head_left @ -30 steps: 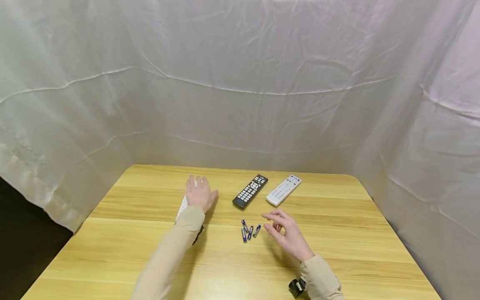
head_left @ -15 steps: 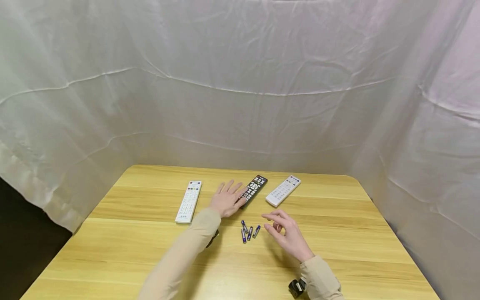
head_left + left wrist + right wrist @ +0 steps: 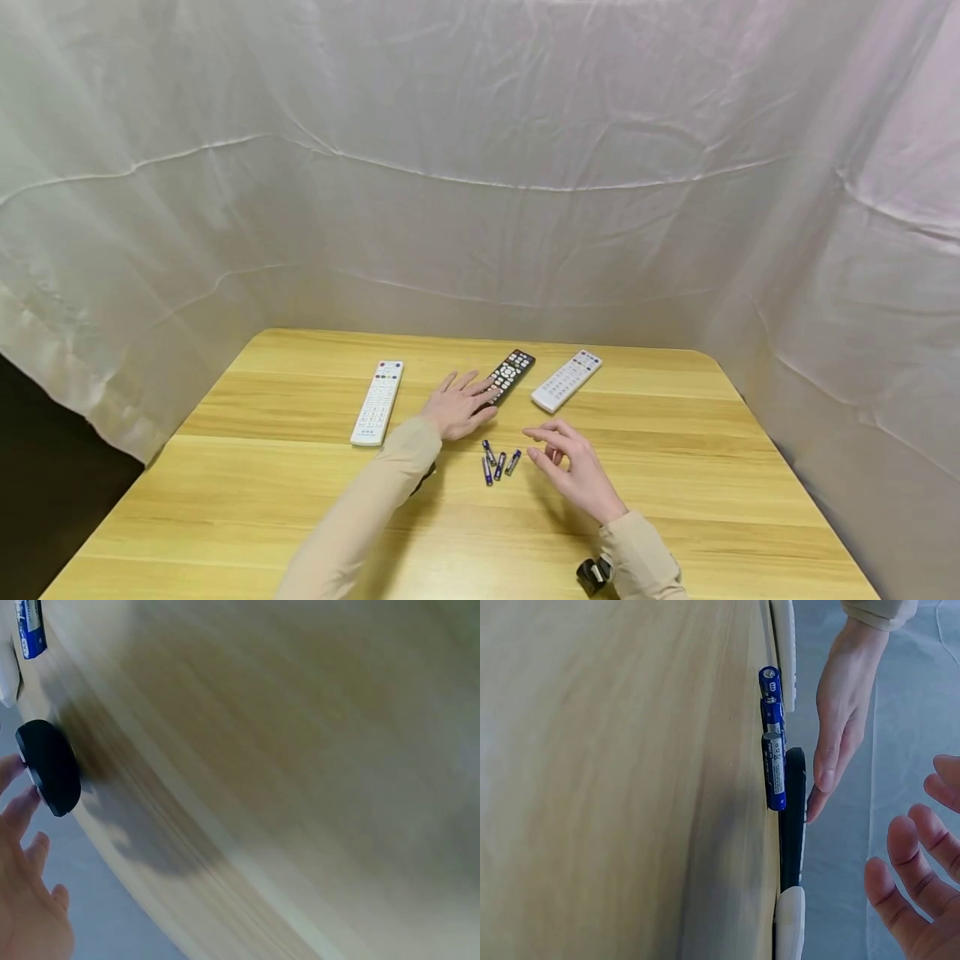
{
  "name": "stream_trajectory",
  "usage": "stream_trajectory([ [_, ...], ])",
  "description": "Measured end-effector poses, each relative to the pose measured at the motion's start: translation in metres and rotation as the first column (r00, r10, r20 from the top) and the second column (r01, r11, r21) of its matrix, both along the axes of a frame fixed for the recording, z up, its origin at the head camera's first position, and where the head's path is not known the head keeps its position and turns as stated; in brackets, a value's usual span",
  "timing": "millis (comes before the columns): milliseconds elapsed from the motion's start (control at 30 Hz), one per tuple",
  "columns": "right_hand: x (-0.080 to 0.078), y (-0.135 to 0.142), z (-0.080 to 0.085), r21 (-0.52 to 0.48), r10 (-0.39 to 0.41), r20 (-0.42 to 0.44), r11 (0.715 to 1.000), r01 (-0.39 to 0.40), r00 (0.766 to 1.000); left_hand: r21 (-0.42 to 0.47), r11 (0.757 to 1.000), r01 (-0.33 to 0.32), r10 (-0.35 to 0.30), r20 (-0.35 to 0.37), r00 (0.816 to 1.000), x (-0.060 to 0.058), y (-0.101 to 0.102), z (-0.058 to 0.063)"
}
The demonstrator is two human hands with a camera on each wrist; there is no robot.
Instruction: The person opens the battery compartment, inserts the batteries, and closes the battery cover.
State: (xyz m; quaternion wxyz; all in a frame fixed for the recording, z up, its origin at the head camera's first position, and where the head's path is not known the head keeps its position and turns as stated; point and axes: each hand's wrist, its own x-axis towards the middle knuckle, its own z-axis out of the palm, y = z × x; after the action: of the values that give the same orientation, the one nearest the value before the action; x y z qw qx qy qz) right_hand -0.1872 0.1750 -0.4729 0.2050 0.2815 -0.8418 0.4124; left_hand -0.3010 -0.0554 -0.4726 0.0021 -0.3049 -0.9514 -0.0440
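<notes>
My left hand (image 3: pixel 459 407) lies flat with spread fingers over the near end of a black remote control (image 3: pixel 516 367). In the left wrist view, its fingertips touch the edge of that black remote (image 3: pixel 49 769). Several blue-and-silver batteries (image 3: pixel 500 467) lie in a small group on the table between the two hands. My right hand (image 3: pixel 579 468) hovers just right of the batteries, fingers loosely bent, holding nothing. From the right wrist, these fingers (image 3: pixel 904 847) appear apart from the batteries (image 3: pixel 774 772).
One white remote control (image 3: pixel 377 404) lies left of the left hand, and another white remote (image 3: pixel 567 382) lies right of the black one. The wooden table (image 3: pixel 225 500) ends at a grey curtain (image 3: pixel 480 250) behind and at the sides.
My left hand has left the left white remote and moved right onto the black one, then shifted slightly back toward me. My right hand, the batteries and the remotes stay put.
</notes>
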Motion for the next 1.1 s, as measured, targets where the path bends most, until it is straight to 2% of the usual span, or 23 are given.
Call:
stream_trajectory([
  [233, -0.001, 0.001, -0.001, -0.005, 0.013, -0.008, 1.0, -0.013, 1.0, 0.018, 1.0, 0.006, -0.005, -0.042, 0.999, 0.0, -0.001, 0.002],
  [367, 0.0, 0.001, -0.001, -0.005, 0.009, -0.012, 1.0, -0.009, 1.0, -0.005, 1.0, 0.001, -0.002, -0.098, 0.995, 0.0, -0.002, 0.002],
  [500, 0.0, 0.0, -0.001, -0.003, 0.002, -0.013, 1.0, -0.002, 1.0, 0.012, 1.0, -0.009, 0.01, -0.146, 0.989, -0.002, -0.004, 0.001],
  [833, 0.001, 0.001, 0.0, 0.003, -0.001, -0.01, 1.0, 0.001, 1.0, 0.118, 0.993, 0.001, 0.02, -0.176, 0.984, -0.001, -0.011, -0.006],
  [1000, 0.0, 0.001, 0.0, 0.005, 0.0, -0.005, 1.0, 0.0, 1.0, 0.121, 0.992, -0.021, 0.043, -0.182, 0.982, -0.002, -0.014, -0.007],
  [1100, 0.0, 0.001, 0.0, 0.006, 0.0, -0.005, 1.0, 0.0, 1.0, 0.115, 0.992, -0.043, 0.067, -0.214, 0.975, -0.002, -0.015, -0.007],
])
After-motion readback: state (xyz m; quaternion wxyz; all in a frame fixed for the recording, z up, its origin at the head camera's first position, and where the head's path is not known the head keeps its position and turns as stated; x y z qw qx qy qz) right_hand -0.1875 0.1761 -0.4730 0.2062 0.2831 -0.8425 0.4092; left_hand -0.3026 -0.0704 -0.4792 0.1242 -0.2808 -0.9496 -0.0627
